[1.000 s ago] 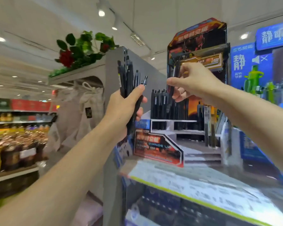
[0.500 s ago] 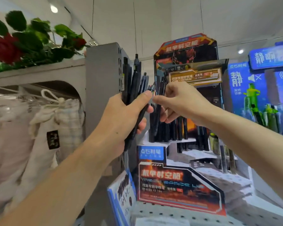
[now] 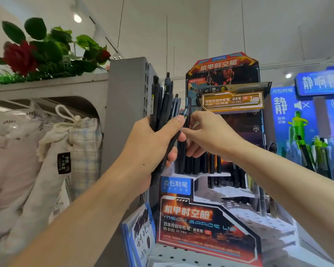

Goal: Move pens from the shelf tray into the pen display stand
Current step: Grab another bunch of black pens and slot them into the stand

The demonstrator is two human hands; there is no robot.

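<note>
Head view: shop shelf
Left hand (image 3: 148, 145): grips a bundle of slim black plastic pens (image 3: 163, 105), upright
Right hand (image 3: 210, 135): pinches one bundled pen
Printed cardboard pen display stand (image 3: 201, 218): just behind, black pens standing in its top row

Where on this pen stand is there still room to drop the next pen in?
The stepped white tiers below the back row of black pens look mostly bare, down to the orange front panel. The back row is crowded, and the left hand with its bundle and the right hand block it from above.
</note>
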